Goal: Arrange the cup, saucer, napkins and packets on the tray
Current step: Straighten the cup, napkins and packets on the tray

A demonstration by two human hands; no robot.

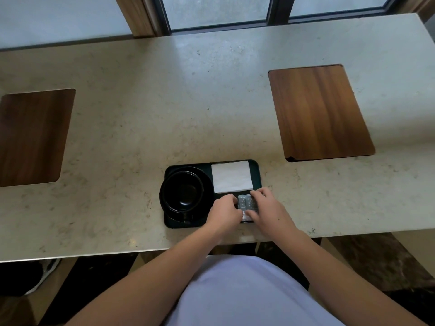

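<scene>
A black tray (256, 171) lies near the front edge of the stone table. On its left side a black cup (182, 191) stands on a black saucer (207, 184). White napkins (231, 176) lie flat in the tray's far right corner. Grey patterned packets (246, 202) sit in the near right corner. My left hand (223, 214) and my right hand (268, 208) press against the packets from either side, fingers curled on their edges. The lower packets are partly hidden by my hands.
Two wooden inlay panels are set in the tabletop, one at the left (33, 137) and one at the right (320, 111). A window frame (221, 25) runs along the table's far edge. The table's front edge (117, 251) is just below the tray.
</scene>
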